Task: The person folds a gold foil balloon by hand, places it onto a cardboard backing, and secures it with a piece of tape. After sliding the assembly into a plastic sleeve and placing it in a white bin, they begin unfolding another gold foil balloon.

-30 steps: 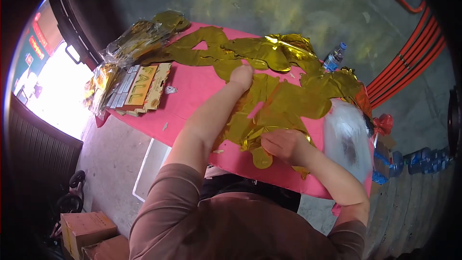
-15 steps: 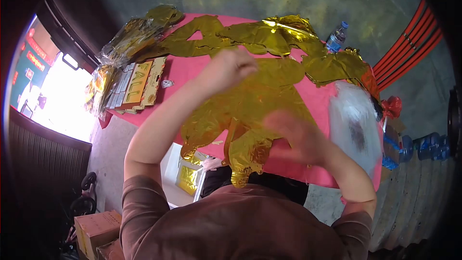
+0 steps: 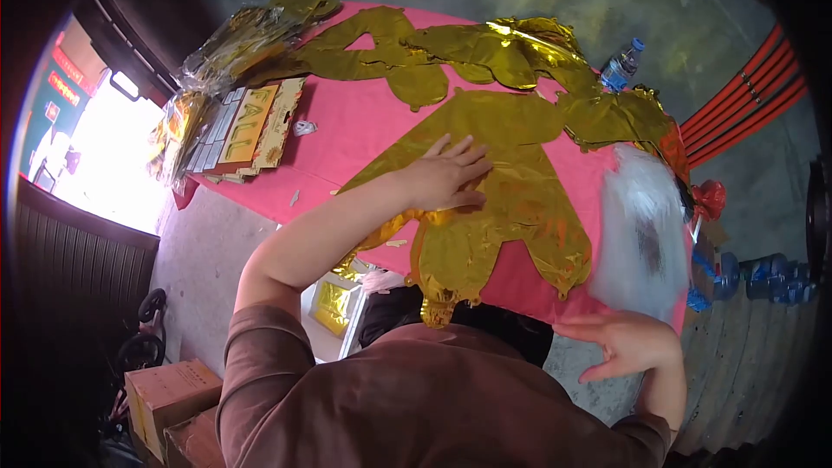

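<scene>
A flat gold foil balloon [image 3: 520, 173] lies spread across the pink-covered table [image 3: 329, 143], its lower lobes reaching the front edge. My left hand [image 3: 446, 178] rests on its middle, palm down with the fingers apart. Off the front right edge of the table is my right hand [image 3: 633, 347], away from the foil. Its thumb and fingers are stretched apart and nothing shows in them. More uninflated gold foil balloons [image 3: 472, 52] lie along the far side of the table.
Printed packets [image 3: 251, 130] are stacked at the left, beside clear plastic wrapping [image 3: 230, 56]. A water bottle [image 3: 622, 65] stands at the far right. Clear plastic bags [image 3: 646, 234] lie at the right edge. Cardboard boxes [image 3: 173, 394] sit on the floor at lower left.
My left hand has come down from the far part of the balloon onto its middle. My right hand has moved away from the foil, toward the lower right and past the table edge.
</scene>
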The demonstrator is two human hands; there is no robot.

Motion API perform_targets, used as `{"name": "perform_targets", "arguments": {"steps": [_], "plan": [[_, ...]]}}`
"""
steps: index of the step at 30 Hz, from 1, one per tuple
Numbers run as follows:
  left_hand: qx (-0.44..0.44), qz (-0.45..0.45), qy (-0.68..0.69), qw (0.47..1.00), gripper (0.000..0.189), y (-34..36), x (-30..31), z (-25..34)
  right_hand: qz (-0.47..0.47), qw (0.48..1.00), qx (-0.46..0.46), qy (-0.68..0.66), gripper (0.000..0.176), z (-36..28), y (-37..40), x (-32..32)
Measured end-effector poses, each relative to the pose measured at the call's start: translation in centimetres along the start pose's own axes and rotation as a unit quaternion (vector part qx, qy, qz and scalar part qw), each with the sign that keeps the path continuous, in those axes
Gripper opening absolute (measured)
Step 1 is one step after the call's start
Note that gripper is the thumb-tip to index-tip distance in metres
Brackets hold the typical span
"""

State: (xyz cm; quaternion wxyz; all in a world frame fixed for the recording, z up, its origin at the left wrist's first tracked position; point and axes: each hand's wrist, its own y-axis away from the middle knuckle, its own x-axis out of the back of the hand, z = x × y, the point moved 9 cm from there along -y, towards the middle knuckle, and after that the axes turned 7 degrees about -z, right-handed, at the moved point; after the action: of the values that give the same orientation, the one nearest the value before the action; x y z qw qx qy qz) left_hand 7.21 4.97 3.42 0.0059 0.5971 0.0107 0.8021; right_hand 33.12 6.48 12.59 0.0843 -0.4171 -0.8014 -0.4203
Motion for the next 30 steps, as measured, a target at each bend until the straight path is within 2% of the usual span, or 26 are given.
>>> {"name": "perform_targets", "arguments": {"steps": [1,4,6,7,9,11,13,14,16,18,23,30], "plan": [[-0.007,-0.050,0.019,0.999,0.068,-0.6,-1.2,0.0,-0.001,1.000,-0.001,-0.002,0.054,-0.6,0.3,0.3],[-0.032,-0.042,-0.003,0.999,0.069,-1.4,-1.6,0.0,0.002,0.998,0.016,-0.068,0.059,-1.3,0.3,1.9],[-0.025,-0.033,-0.006,0.999,0.068,-1.2,-1.3,-0.2,0.077,0.995,-0.018,-0.059,0.053,0.0,-0.3,3.7],[-0.020,-0.025,-0.010,0.999,0.068,-0.9,-1.1,-0.2,0.174,0.984,0.033,0.006,0.046,0.1,-0.9,4.8],[-0.020,-0.012,-0.014,1.000,0.066,0.2,0.0,-0.1,0.266,0.962,-0.052,-0.007,0.037,0.6,-2.2,7.2],[-0.023,-0.002,-0.016,1.000,0.063,1.5,0.7,-0.6,0.311,0.946,-0.065,0.059,0.035,1.0,-4.4,8.8],[0.013,0.006,-0.049,0.999,0.059,2.9,1.1,-2.6,0.395,0.899,0.047,0.182,0.038,1.2,-7.0,9.7],[0.016,0.003,-0.048,0.999,0.059,3.9,1.4,-3.0,0.396,0.901,0.047,0.171,0.041,1.6,-8.4,10.2],[0.126,-0.030,-0.011,0.992,0.055,5.9,1.8,-5.5,0.396,0.903,0.051,0.159,0.044,2.2,-11.7,11.0],[0.118,-0.017,-0.009,0.993,0.054,7.3,0.8,-6.3,0.401,0.889,0.055,0.213,0.051,2.5,-15.1,11.0],[0.125,0.004,-0.025,0.992,0.052,8.2,0.1,-4.8,0.374,0.905,0.028,0.201,0.061,2.7,-21.2,9.7],[0.133,0.021,-0.012,0.991,0.054,8.5,-0.2,-4.6,0.341,0.909,0.009,0.239,0.067,2.6,-22.2,8.8]]}}
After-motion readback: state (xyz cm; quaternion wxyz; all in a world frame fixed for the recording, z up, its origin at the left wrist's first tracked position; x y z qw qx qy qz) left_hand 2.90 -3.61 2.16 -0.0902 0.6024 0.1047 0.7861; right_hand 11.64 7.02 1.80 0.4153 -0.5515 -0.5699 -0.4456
